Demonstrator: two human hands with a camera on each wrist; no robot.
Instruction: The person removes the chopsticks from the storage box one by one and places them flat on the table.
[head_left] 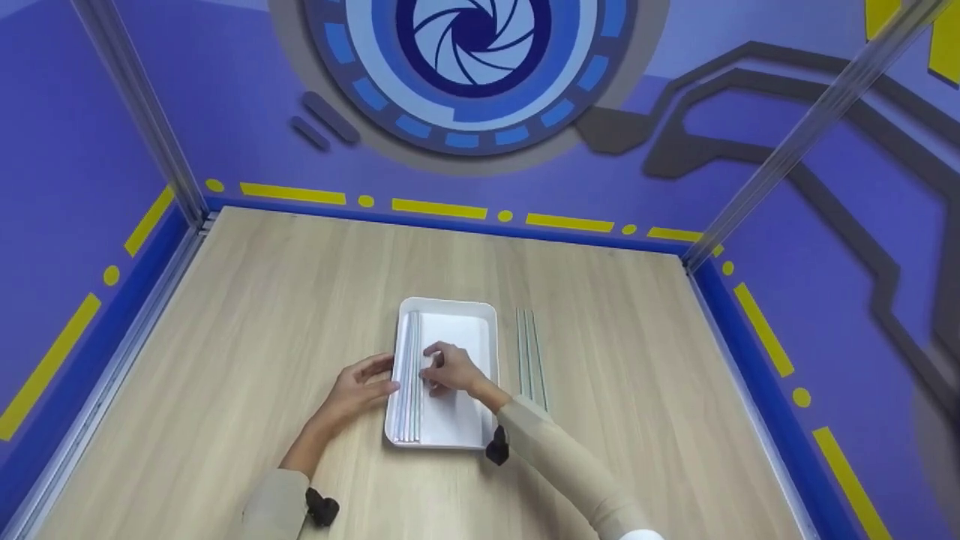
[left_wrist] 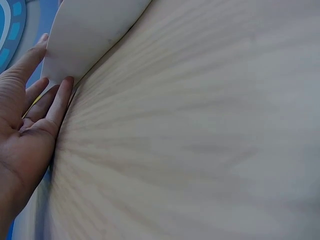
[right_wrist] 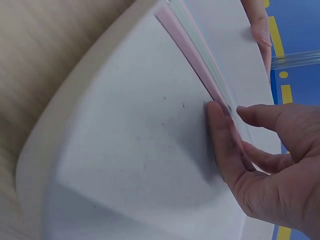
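A white rectangular tray (head_left: 457,330) holds several long, thin, pale sticks (head_left: 409,409), lying side by side along its left wall. My left hand (head_left: 356,390) is at the tray's left side, its fingertips against the outer wall in the left wrist view. Inside the tray, my right hand (head_left: 454,369) has its fingers at the right edge of the row. In the right wrist view, one finger lies along a pinkish stick (right_wrist: 181,42), while another fingertip (right_wrist: 242,111) is held apart over the row. Part of that stick is hidden behind the fingers.
To the right of the tray, several thin greenish sticks (head_left: 531,352) lie lengthwise on the wooden table (head_left: 637,420), partly covered by the right sleeve (head_left: 555,442). Blue printed panels (head_left: 247,150) with metal corner posts (head_left: 142,105) enclose the table at the back and sides.
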